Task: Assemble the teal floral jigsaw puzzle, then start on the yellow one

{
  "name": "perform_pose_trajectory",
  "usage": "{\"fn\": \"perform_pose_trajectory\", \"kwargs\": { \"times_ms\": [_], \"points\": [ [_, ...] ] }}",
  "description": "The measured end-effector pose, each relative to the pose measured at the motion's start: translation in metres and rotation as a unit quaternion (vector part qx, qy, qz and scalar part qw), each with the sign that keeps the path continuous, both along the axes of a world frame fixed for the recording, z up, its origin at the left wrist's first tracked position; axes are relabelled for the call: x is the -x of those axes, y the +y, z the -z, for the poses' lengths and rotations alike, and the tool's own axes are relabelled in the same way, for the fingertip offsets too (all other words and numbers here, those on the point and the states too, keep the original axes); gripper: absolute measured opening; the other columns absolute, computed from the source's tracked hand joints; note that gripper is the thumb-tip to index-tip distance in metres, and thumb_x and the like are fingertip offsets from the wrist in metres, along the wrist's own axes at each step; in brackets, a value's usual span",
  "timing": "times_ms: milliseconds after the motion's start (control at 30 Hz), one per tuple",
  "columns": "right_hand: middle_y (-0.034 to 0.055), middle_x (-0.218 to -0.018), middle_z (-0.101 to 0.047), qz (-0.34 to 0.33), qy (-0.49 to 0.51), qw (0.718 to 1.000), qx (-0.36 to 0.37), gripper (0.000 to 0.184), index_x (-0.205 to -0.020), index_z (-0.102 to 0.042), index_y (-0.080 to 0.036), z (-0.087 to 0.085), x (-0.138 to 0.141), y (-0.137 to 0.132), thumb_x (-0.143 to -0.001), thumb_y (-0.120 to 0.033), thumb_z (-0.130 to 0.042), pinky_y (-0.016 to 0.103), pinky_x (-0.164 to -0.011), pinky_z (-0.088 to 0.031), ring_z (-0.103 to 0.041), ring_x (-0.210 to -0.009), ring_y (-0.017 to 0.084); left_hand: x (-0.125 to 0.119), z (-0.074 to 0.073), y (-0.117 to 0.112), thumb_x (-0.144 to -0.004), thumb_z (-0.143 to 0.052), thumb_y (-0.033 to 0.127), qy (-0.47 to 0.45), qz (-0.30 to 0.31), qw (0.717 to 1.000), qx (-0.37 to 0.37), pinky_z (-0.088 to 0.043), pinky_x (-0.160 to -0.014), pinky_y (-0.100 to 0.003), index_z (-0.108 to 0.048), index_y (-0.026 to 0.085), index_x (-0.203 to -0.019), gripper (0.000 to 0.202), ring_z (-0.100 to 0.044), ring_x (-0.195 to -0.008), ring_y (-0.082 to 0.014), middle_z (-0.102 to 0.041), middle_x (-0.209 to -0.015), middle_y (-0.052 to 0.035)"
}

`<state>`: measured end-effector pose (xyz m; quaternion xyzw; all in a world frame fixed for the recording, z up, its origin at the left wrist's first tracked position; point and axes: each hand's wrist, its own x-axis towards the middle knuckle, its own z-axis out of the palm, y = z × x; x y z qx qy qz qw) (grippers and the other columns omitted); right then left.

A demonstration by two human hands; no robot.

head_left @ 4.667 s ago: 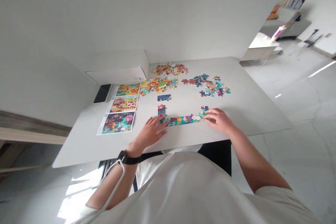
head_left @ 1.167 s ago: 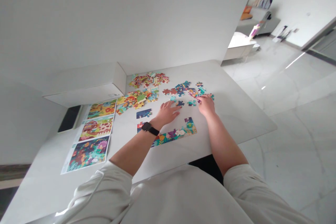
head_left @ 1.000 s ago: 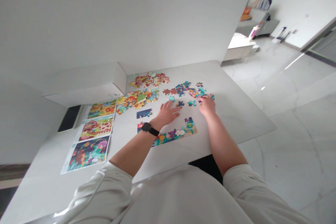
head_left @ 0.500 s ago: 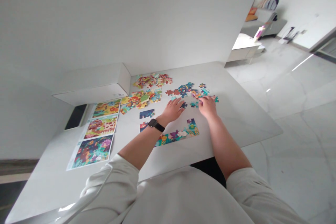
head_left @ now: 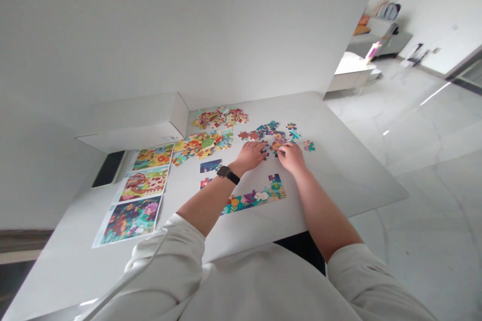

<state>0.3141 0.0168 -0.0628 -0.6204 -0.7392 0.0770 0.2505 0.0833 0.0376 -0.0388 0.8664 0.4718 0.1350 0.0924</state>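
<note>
My left hand lies low over the table with its fingers stretched out. Its fingertips are at the dark blue puzzle pieces. Close to its right, my right hand has thumb and fingers closed at the edge of a puzzle piece, mostly hidden under them. Beyond both hands lies a loose pile of blue, teal and brown puzzle pieces. A joined puzzle strip with a white rabbit runs along the near side, partly behind my left forearm. Further left is a dark blue joined section.
Two more piles, yellow-green pieces and red-cream pieces, lie at the back left. Printed picture sheets and a dark-screened phone are on the left. A white box stands against the wall.
My right hand has moved left, toward my left hand, uncovering a teal and pink piece at the right. My left hand has shifted slightly, its fingers closer together.
</note>
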Motion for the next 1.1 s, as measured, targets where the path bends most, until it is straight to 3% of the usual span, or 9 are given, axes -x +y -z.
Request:
{"fn": "perform_pose_trajectory", "kwargs": {
  "times_ms": [200, 300, 467, 633, 800, 967, 1100],
  "points": [
    [0.0114, -0.132, -0.076, -0.027, 0.034, 0.999, -0.019, 0.026, -0.113, -0.085, -0.025, -0.004, 0.008, -0.001, -0.100, -0.023, -0.062, 0.047, -0.120, -0.049, -0.066, -0.130, 0.029, 0.016, 0.004, 0.024, -0.105, -0.055, 0.035, -0.023, -0.032, 0.999, -0.022, -0.038, -0.132, -0.053, -0.061, 0.021, -0.156, 0.053, -0.050, -0.156, -0.0315, -0.057, -0.165, -0.0154],
    [0.0122, -0.134, -0.075, -0.014, 0.034, 0.999, -0.012, 0.028, -0.118, -0.085, -0.024, -0.004, 0.006, -0.001, -0.099, -0.022, -0.064, 0.047, -0.122, -0.048, -0.065, -0.132, 0.030, 0.023, 0.007, 0.030, -0.104, -0.057, 0.036, -0.007, -0.050, 0.999, -0.004, -0.039, -0.132, -0.055, -0.061, 0.021, -0.156, 0.055, -0.051, -0.156, -0.0338, -0.060, -0.164, -0.0157],
    [0.0129, -0.131, -0.075, -0.004, 0.032, 0.999, -0.011, 0.027, -0.118, -0.084, -0.024, 0.000, 0.005, 0.001, -0.099, -0.023, -0.064, 0.049, -0.121, -0.047, -0.065, -0.131, 0.031, 0.032, 0.004, 0.016, -0.103, -0.055, 0.029, -0.004, -0.085, 0.996, -0.016, -0.050, -0.122, -0.049, -0.071, 0.021, -0.141, 0.042, -0.066, -0.137, -0.0317, -0.073, -0.145, -0.0138],
    [0.0133, -0.131, -0.075, 0.000, 0.023, 1.000, -0.008, 0.029, -0.120, -0.083, -0.025, 0.002, 0.006, 0.001, -0.099, -0.021, -0.063, 0.050, -0.121, -0.048, -0.066, -0.129, 0.031, 0.037, -0.003, -0.004, -0.103, -0.056, 0.029, -0.012, -0.090, 0.996, -0.019, -0.054, -0.116, -0.048, -0.076, 0.022, -0.132, 0.036, -0.072, -0.124, -0.0305, -0.079, -0.132, -0.0118],
    [0.0131, -0.131, -0.076, -0.003, 0.024, 1.000, -0.010, 0.029, -0.119, -0.083, -0.024, 0.002, 0.007, 0.001, -0.097, -0.021, -0.065, 0.050, -0.119, -0.050, -0.067, -0.129, 0.032, 0.040, -0.008, -0.010, -0.101, -0.056, 0.025, -0.039, -0.089, 0.995, -0.006, -0.058, -0.111, -0.046, -0.081, 0.027, -0.117, 0.030, -0.075, -0.113, -0.0285, -0.083, -0.116, -0.0073],
    [0.0125, -0.130, -0.077, -0.038, 0.042, 0.998, -0.006, 0.032, -0.123, -0.082, -0.023, 0.001, 0.007, 0.002, -0.100, -0.021, -0.060, 0.046, -0.117, -0.052, -0.069, -0.127, 0.029, 0.034, -0.006, 0.004, -0.102, -0.057, 0.025, -0.069, -0.093, 0.993, -0.030, -0.051, -0.122, -0.047, -0.075, 0.022, -0.137, 0.040, -0.066, -0.137, -0.0293, -0.074, -0.143, -0.0113],
    [0.0159, -0.150, -0.068, -0.005, 0.024, 1.000, -0.014, 0.040, -0.137, -0.077, -0.022, -0.002, 0.004, 0.002, -0.102, -0.027, -0.059, 0.052, -0.125, -0.044, -0.060, -0.142, 0.032, 0.019, -0.001, 0.024, -0.104, -0.057, 0.028, -0.030, -0.099, 0.994, -0.037, -0.040, -0.132, -0.048, -0.069, 0.019, -0.147, 0.046, -0.054, -0.152, -0.0310, -0.063, -0.160, -0.0142]
  ]
}}
